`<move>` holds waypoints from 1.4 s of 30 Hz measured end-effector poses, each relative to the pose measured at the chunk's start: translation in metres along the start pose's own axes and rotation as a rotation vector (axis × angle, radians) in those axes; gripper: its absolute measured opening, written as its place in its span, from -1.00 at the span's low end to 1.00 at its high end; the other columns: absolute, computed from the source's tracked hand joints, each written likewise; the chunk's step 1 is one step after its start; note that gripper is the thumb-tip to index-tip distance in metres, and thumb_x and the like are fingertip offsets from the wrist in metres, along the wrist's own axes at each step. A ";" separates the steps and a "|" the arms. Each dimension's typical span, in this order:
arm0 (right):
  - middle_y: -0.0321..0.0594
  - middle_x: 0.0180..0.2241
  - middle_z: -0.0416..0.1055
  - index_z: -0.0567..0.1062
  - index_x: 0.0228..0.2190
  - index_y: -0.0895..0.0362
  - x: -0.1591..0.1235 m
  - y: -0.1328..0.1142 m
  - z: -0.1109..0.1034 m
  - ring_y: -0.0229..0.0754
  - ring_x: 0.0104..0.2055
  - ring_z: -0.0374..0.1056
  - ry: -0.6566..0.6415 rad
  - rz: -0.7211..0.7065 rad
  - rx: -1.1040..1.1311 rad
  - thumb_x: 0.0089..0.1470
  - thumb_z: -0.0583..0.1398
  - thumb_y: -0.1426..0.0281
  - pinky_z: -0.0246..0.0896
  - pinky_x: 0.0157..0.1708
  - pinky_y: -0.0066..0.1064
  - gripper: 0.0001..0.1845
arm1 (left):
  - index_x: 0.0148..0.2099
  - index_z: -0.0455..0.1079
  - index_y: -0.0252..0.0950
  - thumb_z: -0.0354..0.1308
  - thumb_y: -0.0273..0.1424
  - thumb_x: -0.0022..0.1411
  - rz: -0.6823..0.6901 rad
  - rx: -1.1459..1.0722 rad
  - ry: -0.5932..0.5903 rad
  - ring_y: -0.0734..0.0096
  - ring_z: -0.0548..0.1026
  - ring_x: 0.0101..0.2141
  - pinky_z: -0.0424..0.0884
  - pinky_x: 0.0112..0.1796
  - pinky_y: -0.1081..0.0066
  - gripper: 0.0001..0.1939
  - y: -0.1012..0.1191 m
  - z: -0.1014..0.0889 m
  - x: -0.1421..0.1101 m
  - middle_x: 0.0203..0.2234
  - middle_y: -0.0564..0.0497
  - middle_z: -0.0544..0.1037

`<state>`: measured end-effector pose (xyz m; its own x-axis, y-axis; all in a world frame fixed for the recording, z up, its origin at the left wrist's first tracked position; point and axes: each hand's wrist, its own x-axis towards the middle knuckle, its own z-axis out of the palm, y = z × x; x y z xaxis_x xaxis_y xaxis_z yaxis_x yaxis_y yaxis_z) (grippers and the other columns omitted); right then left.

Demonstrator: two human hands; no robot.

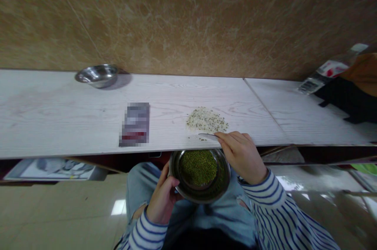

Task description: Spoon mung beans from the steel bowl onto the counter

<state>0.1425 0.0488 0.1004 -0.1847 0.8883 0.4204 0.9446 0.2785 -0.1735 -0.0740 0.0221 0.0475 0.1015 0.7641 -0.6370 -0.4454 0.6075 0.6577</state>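
My left hand (165, 197) grips the left rim of a metal bowl (224, 181), thumb on the edge. Green beans, seemingly mung beans (198, 167), lie inside it. The bowl is above my lap, just under the table's front edge. Over that edge, my right hand (242, 155) is closed round a slim metal utensil (208, 136), its kind unclear because the grip hides part of it. The utensil's tip touches or nearly touches the tabletop beside a few stray beans. Just beyond it spreads a pile of white grains mixed with green beans (206, 119).
A second metal bowl (98, 76) stands by the wall at the left. Nearer lies a blurred dark rectangular object (134, 124). At the right, a plastic bottle (328, 72) lies next to a black and brown item (357, 92). An open drawer (55, 169) is under the left side.
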 end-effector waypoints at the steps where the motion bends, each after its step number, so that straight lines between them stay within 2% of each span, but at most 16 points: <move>1: -0.22 -0.28 0.52 0.47 -0.13 0.12 0.000 0.001 0.000 -0.20 -0.22 0.37 0.000 0.007 -0.002 0.21 0.08 0.42 0.06 -0.24 -0.34 -0.77 | 0.18 0.19 -0.15 0.06 -0.50 -0.11 -0.004 0.002 -0.001 0.35 0.37 -0.42 0.36 -0.51 0.36 -0.28 0.000 0.000 0.000 -0.28 0.01 0.46; 19: -0.19 -0.30 0.52 0.47 -0.13 0.13 -0.012 -0.001 -0.008 -0.21 -0.24 0.37 -0.021 0.011 0.014 0.22 0.04 0.41 0.10 -0.23 -0.33 -0.74 | 0.16 0.23 -0.13 0.08 -0.51 -0.13 -0.007 -0.010 -0.022 0.35 0.38 -0.41 0.34 -0.51 0.40 -0.29 -0.002 0.003 -0.001 -0.30 0.02 0.47; 25: -0.16 -0.30 0.52 0.47 -0.13 0.16 -0.016 -0.001 -0.012 -0.20 -0.24 0.37 -0.024 0.021 -0.025 0.21 0.04 0.43 0.11 -0.23 -0.32 -0.74 | 0.19 0.18 -0.14 0.08 -0.51 -0.12 -0.015 -0.007 -0.024 0.31 0.38 -0.41 0.37 -0.49 0.33 -0.27 -0.003 0.002 0.000 -0.29 0.03 0.48; 42: -0.16 -0.31 0.51 0.45 -0.12 0.17 -0.015 -0.003 -0.009 -0.18 -0.26 0.37 -0.021 0.022 -0.025 0.22 0.02 0.41 0.12 -0.23 -0.31 -0.73 | 0.18 0.21 -0.15 0.07 -0.51 -0.12 -0.009 0.001 -0.018 0.32 0.37 -0.39 0.35 -0.49 0.37 -0.28 0.000 0.002 -0.002 -0.29 0.02 0.46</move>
<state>0.1449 0.0319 0.1024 -0.1695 0.9015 0.3983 0.9549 0.2502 -0.1600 -0.0723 0.0210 0.0494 0.1220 0.7622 -0.6358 -0.4431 0.6150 0.6523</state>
